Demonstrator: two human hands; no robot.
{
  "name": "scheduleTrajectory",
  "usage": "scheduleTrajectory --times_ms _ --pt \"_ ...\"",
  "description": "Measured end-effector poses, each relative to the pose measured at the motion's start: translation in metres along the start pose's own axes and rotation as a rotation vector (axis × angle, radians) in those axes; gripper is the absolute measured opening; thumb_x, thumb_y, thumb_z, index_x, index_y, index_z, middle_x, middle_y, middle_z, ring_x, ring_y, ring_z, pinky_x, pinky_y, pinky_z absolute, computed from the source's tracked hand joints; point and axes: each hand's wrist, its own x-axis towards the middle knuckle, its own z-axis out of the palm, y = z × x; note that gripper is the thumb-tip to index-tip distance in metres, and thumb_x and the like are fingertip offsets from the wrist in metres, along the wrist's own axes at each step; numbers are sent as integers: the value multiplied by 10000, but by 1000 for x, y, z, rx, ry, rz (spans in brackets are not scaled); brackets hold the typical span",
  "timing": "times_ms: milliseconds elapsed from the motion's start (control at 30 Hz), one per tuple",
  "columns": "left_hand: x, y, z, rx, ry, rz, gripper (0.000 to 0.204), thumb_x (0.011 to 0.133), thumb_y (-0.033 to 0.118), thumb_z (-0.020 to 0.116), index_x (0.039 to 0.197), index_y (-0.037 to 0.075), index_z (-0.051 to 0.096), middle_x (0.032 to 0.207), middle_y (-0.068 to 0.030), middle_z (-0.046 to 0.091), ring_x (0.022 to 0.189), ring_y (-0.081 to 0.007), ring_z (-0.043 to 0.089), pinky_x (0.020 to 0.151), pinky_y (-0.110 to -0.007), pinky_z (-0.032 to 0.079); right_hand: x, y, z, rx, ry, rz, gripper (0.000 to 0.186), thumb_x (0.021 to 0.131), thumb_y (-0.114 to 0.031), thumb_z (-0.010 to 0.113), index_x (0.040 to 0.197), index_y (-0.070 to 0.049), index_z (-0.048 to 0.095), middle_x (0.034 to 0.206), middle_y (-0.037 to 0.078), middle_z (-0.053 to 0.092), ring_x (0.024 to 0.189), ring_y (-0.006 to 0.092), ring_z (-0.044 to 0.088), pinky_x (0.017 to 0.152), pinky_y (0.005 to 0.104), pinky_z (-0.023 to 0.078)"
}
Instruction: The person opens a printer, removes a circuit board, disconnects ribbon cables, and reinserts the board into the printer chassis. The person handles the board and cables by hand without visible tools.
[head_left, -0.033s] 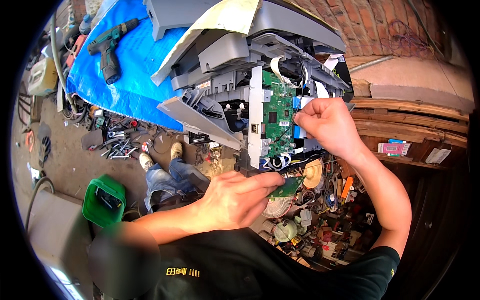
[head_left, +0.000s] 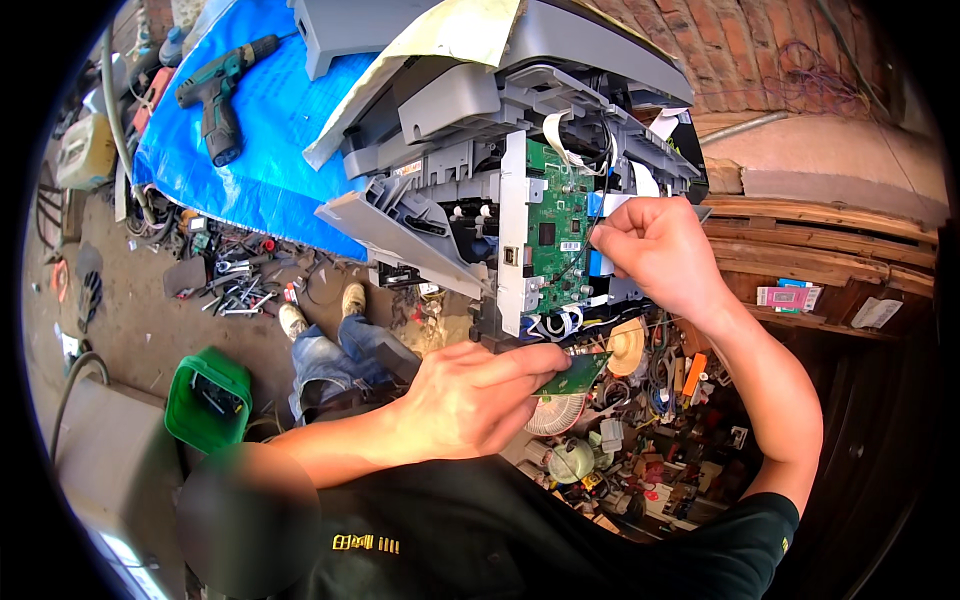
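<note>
A green circuit board (head_left: pixel 556 215) on a pale metal bracket (head_left: pixel 511 240) stands upright on the side of an opened grey printer-like machine (head_left: pixel 450 105). At the board's right edge, my right hand (head_left: pixel 665 250) is closed in a pinch, between two blue-ended flat cables (head_left: pixel 596 204). What its fingertips hold is hidden. A thin dark wire runs down across the board beside them. Below the bracket, my left hand (head_left: pixel 470 395) grips a smaller green circuit board (head_left: pixel 580 376) between thumb and fingers. That board is tilted and apart from the larger one.
On a blue tarp (head_left: pixel 280 130) lies a cordless drill (head_left: pixel 218 100). Hand tools (head_left: pixel 240 285) litter the floor by another person's shoes and jeans (head_left: pixel 340 365). A green bin (head_left: pixel 208 400) stands lower left. Mixed parts (head_left: pixel 640 470) are piled at lower right, near a wooden shelf (head_left: pixel 800 245).
</note>
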Motion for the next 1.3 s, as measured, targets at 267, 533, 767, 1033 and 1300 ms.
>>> scheduleTrajectory --times_ms 267,533,767,1033,1300 --pt "1 0 0 39 19 28 441 654 4 684 1090 -1 753 1216 -14 710 621 -132 608 532 -279 436 27 -16 -31 -63 -131 36 277 876 -218 772 701 -10 714 615 51 674 568 94 581 553 283 451" --pt "2 -1 -1 54 -1 53 435 644 -5 665 1069 -16 754 1204 -30 716 659 -123 639 521 -278 437 15 -14 -37 166 -131 51 278 932 -248 782 1024 9 724 735 27 710 561 48 558 499 218 403" --pt "2 -1 -1 58 16 38 354 709 13 710 1059 -1 763 1235 -7 709 560 -136 576 523 -282 465 -23 0 -42 229 54 -50 234 939 -135 774 1080 37 702 771 15 701 655 28 585 557 224 452" --pt "3 -1 -1 62 -8 54 417 624 -11 648 1026 -22 759 1184 -57 728 644 -129 649 514 -272 437 -30 2 -16 -126 -47 -234 254 876 -134 781 1070 18 720 684 101 685 593 210 648 606 344 521" --pt "0 -2 2 52 22 48 400 640 0 671 1030 -9 760 1198 -38 722 600 -135 613 517 -278 445 -19 -16 -11 -318 -98 -134 251 837 -205 782 876 35 721 706 213 692 722 375 728 690 460 562"
